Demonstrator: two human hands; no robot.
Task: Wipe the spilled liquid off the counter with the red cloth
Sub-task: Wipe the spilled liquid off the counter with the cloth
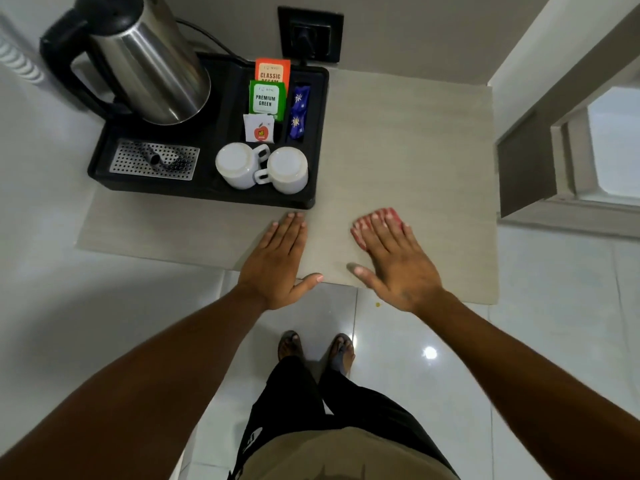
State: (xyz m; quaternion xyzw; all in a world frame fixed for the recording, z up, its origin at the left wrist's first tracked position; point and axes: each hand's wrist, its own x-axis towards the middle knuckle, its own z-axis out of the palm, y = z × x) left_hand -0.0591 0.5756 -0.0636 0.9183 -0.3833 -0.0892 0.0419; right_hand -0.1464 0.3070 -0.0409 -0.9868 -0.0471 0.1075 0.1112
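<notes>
A small folded red cloth [360, 233] with white stripes lies on the beige counter [408, 168], near its front edge. My right hand [394, 261] lies flat on top of it, fingers spread, pressing it down; only the cloth's far and left edges show past my fingertips. My left hand [280, 258] rests flat and empty on the counter, just left of the right one, its fingertips close to the black tray. I cannot make out any liquid on the counter.
A black tray [207, 197] fills the counter's back left, holding a steel kettle [152, 60], two upturned white cups [263, 168] and tea sachets [268, 98]. A wall socket [310, 34] sits behind it. Glossy floor tiles lie below the counter edge.
</notes>
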